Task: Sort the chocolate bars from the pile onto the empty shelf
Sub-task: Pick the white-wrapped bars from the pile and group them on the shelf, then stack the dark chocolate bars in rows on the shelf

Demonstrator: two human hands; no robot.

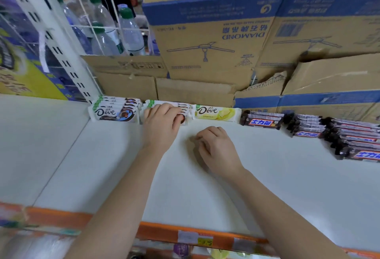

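Shelf edge [61, 216]: orange strip, right under your forearms.
Right grip [218, 147]: knuckles up on the white shelf [277, 176], fingers loosely curled, nothing in it.
Left grip [162, 123]: your fingers curl over the middle Dove stack [188, 110], back of shelf.
Neighbours: white Dove stack [115, 111] left, yellow Dove bar [216, 111] right, dark bars [265, 122] beyond.

"Dove" on white stack [115, 112] and yellow bar [217, 112]; "士力架" on dark bars [263, 122]; carton [216, 53] probably reads "DIAMOND".
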